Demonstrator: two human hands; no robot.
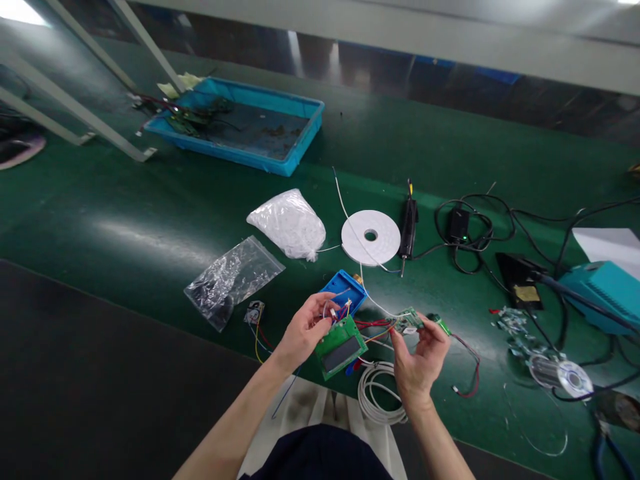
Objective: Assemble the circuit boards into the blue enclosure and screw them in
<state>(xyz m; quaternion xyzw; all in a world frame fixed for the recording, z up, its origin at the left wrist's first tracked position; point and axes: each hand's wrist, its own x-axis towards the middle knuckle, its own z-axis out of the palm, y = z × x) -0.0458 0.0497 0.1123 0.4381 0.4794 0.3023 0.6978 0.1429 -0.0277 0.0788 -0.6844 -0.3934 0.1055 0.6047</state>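
Note:
My left hand (304, 328) pinches thin wires (334, 312) near a small white connector, beside an open blue plastic housing (345, 291) with a brass fitting. Just below those fingers is a green circuit board with a grey display (341, 353). Between thumb and fingers, my right hand (421, 353) grips a small green circuit board (407, 321). Red and coloured wires (375, 325) run between the two boards. A coil of white cable (376, 393) lies under the hands at the table edge. Parts of the wires are hidden by my left fingers.
Behind the hands lie a roll of white tape (360, 248), a filled plastic bag (290, 223), a zip bag (235, 277) and a black electric screwdriver (409, 227). A blue tray (300, 150) stands farther back. Solder wire (555, 375) and a teal soldering station (600, 293) are right.

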